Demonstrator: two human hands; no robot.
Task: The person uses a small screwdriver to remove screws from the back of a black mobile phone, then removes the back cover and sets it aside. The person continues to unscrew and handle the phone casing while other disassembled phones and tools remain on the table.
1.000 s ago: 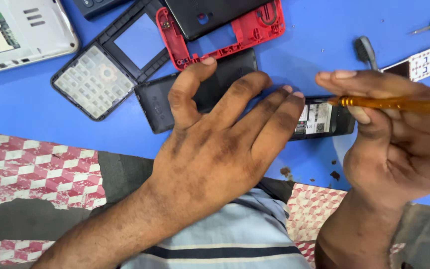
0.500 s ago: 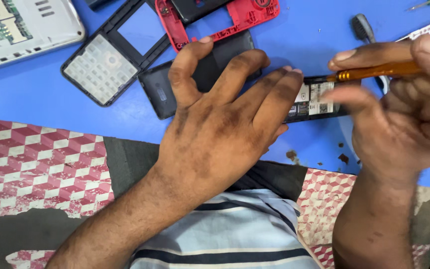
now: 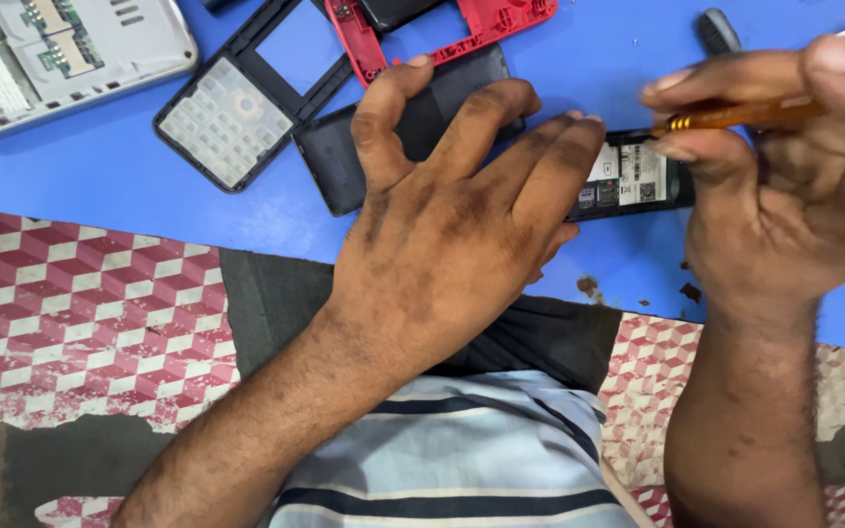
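- Here, on a smooth blue table (image 3: 100, 166): left hand (image 3: 452, 235) spread palm-down, fingers apart, fingertips pressing a black phone body (image 3: 633, 176) at its near end; thumb resting on a matte black back cover (image 3: 344, 161) lying flat just beside.
- Clamped between thumb and fingers of the right hand (image 3: 784, 196): a slim orange-handled screwdriver (image 3: 735, 114) with a knurled brass-coloured collar, held nearly level, tip end towards the phone body and hidden behind the fingers.
- Open-backed, that phone body, with a pale rectangular label and smaller dark stickers in its battery bay.
- Further left, a black front frame (image 3: 246, 98), tilted, with an empty screen window and a translucent whitish rubber keypad mat of small raised squares.
- Above, a glossy red plastic frame (image 3: 486, 24), rectangular, touching the back cover's far edge, with another black part lying over its top edge.
- At top left, a silver-grey phone chassis (image 3: 70, 49) showing metal card slots and a white label.
- At top right, a small dark rounded tool end (image 3: 718, 31); kind not clear.
- Near the right wrist, a few dark crumbs (image 3: 589, 286) on the blue surface.
- At the near edge, worn red-and-white cube-patterned covering (image 3: 70, 313), flaking, and a blue-and-white striped shirt (image 3: 462, 460).
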